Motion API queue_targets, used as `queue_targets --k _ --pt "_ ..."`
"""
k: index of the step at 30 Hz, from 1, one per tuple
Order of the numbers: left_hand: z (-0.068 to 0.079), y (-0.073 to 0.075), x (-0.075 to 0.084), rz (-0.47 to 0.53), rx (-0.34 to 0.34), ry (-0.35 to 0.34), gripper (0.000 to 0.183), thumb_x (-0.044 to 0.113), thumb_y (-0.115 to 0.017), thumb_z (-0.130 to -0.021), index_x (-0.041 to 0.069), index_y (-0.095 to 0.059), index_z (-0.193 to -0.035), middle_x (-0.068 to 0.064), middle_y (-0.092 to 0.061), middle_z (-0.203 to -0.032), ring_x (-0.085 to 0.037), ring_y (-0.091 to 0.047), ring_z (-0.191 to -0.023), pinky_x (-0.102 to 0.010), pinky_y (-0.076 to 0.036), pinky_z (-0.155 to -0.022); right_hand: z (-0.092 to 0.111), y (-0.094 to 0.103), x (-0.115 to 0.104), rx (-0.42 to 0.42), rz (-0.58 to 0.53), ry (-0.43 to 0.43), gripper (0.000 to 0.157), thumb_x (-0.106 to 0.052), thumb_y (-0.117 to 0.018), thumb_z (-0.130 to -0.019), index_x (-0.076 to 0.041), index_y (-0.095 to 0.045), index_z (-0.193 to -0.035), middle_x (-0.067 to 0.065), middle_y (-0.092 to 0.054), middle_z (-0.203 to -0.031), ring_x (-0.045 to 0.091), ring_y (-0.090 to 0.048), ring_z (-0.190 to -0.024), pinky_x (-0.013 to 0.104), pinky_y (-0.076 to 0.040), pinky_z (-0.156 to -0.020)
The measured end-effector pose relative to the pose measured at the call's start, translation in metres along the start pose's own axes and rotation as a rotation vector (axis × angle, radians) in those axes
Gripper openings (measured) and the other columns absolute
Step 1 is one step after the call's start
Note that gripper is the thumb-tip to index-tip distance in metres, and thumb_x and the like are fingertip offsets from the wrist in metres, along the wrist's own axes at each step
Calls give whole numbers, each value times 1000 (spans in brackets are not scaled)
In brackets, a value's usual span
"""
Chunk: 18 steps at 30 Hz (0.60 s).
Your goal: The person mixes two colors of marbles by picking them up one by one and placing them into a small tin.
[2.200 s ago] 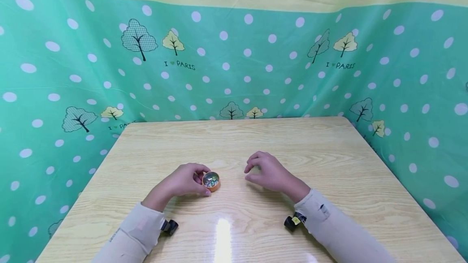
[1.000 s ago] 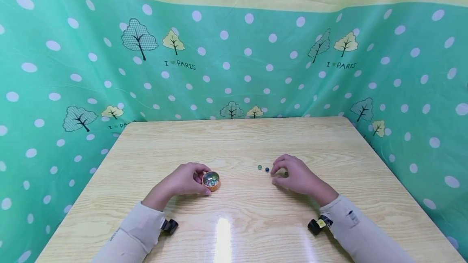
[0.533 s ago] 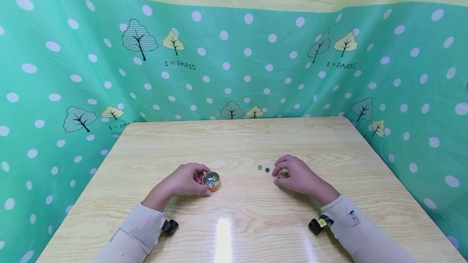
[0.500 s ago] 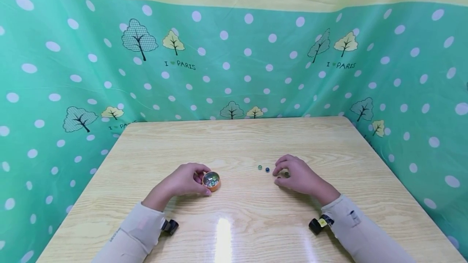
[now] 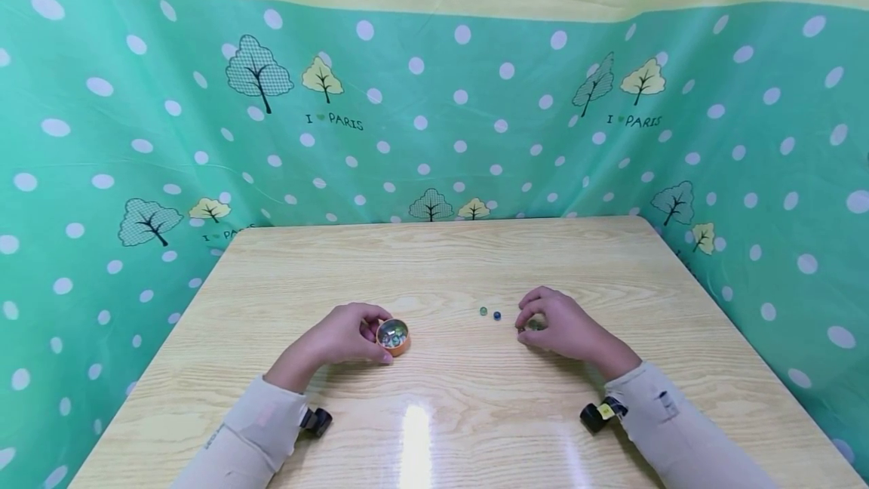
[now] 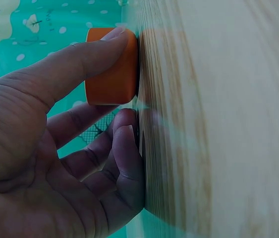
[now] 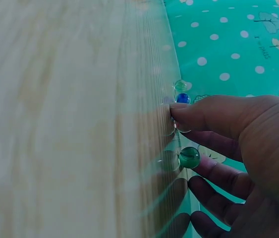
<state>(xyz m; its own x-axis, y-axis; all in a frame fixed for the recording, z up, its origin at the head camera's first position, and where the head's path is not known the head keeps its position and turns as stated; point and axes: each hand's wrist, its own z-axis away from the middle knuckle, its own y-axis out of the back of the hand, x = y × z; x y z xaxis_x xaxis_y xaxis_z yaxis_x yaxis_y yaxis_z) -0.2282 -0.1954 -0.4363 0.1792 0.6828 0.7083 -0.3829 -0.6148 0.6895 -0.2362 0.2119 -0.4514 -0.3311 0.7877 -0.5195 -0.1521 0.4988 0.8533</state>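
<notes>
My left hand [image 5: 339,335] grips a small round orange cup [image 5: 400,351] between thumb and fingers. Upright on the table, the cup has a shiny inside and several glass marbles in it. To its right lie a pale green marble [image 5: 483,311] and a blue marble [image 5: 497,316]. My right hand [image 5: 566,330] is low over the table beside them, thumb and index finger curled together around a small marble, mostly hidden. Under its fingers a dark green marble [image 7: 189,157] sits against the middle finger in the right wrist view.
The wood-grain table [image 5: 434,262] spreads around both hands. A green dotted curtain [image 5: 421,104] stands behind it and along both sides. A black wrist camera [image 5: 316,422] hangs below the left sleeve and another camera [image 5: 594,417] below the right.
My right hand has moved right from near the cup, then slightly farther right lately. The pale green and blue marbles have come to lie on the table. My left hand and the cup stay put.
</notes>
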Motion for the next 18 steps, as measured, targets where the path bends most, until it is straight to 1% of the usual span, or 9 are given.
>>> queue_targets --k 7,14,18 --pt "0 0 0 3 1 -11 63 25 -99 -67 12 -71 -122 -4 -67 -93 -16 -59 -80 -29 -52 -69 0 1 -3 0 11 -8 11 -23 -87 -85 -29 -78 -88 1 -62 -125 29 -58 -122 52 -48 -104" --pt "-1 0 -1 -1 2 18 65 27 -100 -67 15 -71 -123 -2 -67 -94 -17 -59 -82 -28 -53 -70 -2 3 -5 -8 11 -5 11 -24 -87 -85 -29 -78 -88 -2 -63 -122 27 -60 -120 52 -48 -104" --pt "-2 -1 -1 2 0 18 64 27 -99 -67 16 -71 -123 -1 -68 -96 -17 -60 -83 -30 -53 -71 -3 5 -8 -2 4 8 11 -22 -87 -85 -28 -77 -87 -2 -65 -120 26 -61 -118 50 -49 -103"
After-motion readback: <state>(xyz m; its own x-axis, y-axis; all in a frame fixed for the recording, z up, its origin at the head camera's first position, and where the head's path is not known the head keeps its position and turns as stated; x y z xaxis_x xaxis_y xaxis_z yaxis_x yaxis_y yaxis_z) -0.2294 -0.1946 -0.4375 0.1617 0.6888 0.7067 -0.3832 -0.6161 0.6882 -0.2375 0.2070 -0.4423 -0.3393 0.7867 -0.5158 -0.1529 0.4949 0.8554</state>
